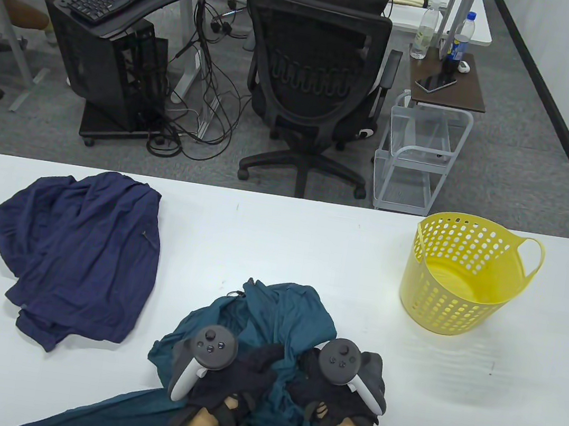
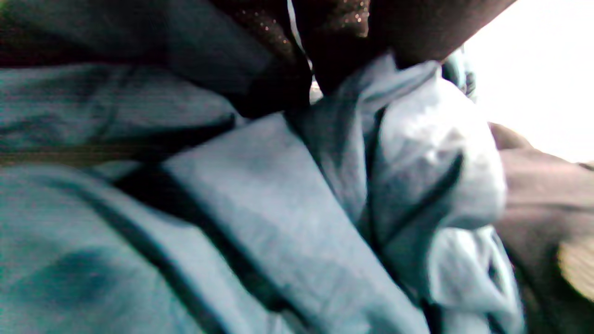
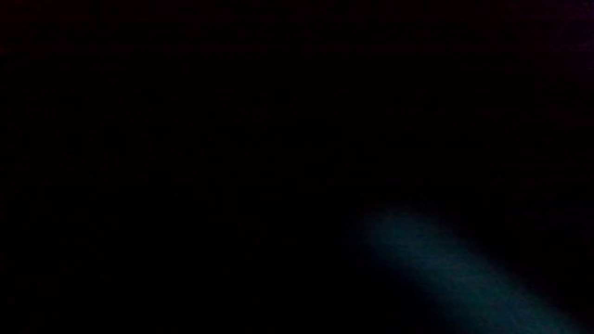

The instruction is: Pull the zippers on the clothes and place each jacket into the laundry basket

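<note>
A teal jacket (image 1: 283, 309) lies bunched at the table's near edge, one part trailing off toward the bottom left. Both gloved hands are on it, close together. My left hand (image 1: 261, 367) grips a fold of the cloth. In the left wrist view its dark fingers (image 2: 278, 65) curl into the teal jacket (image 2: 278, 195) from the top. My right hand (image 1: 304, 384) grips the cloth just to the right, fingers buried in it. The right wrist view is almost black, showing only a streak of teal jacket (image 3: 441, 260). No zipper is visible. A navy jacket (image 1: 80, 257) lies crumpled at the left. The yellow laundry basket (image 1: 419, 260) stands at the right with nothing in it.
The white table (image 1: 286, 234) ends at its far edge, beyond which stand a black office chair (image 1: 312, 83) and a small white cart (image 1: 421, 153). Bare tabletop lies between the teal jacket and the basket.
</note>
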Demonstrator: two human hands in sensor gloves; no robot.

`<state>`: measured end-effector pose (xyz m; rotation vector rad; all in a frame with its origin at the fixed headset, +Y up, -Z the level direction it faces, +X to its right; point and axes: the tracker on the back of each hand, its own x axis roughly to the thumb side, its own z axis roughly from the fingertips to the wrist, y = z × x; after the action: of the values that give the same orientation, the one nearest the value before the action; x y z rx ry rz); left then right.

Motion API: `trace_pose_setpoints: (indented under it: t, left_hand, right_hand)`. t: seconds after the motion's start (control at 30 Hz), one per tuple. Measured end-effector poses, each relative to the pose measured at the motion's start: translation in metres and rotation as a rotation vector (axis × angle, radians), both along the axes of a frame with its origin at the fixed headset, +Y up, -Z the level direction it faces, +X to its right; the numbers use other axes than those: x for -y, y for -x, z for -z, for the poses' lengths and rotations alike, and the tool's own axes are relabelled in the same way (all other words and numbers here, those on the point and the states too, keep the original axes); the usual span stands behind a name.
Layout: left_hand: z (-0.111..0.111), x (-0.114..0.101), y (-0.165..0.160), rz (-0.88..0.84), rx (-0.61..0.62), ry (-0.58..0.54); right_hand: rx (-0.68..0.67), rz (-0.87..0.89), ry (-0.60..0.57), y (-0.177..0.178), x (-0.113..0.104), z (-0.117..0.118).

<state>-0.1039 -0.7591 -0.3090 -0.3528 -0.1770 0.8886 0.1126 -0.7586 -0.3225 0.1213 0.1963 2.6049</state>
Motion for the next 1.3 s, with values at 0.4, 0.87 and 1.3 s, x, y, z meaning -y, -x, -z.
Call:
trace_pose_setpoints:
  t: [0.4, 0.87, 1.3]
  left_hand:
    - [-0.013, -0.031, 0.005, 0.239, -0.165, -0.364]
    - [-0.039, -0.057, -0.013, 0.447, -0.250, -0.640]
    - [-0.040, -0.048, -0.035, 0.649, -0.178, -0.687]
  right_hand:
    - [-0.039, 0.320, -0.091, -0.035, -0.028, -0.006]
    - [0.011, 0.412, -0.413, -0.044, -0.062, -0.027]
    - [-0.266, 0.273, -0.246, -0.012, -0.054, -0.028]
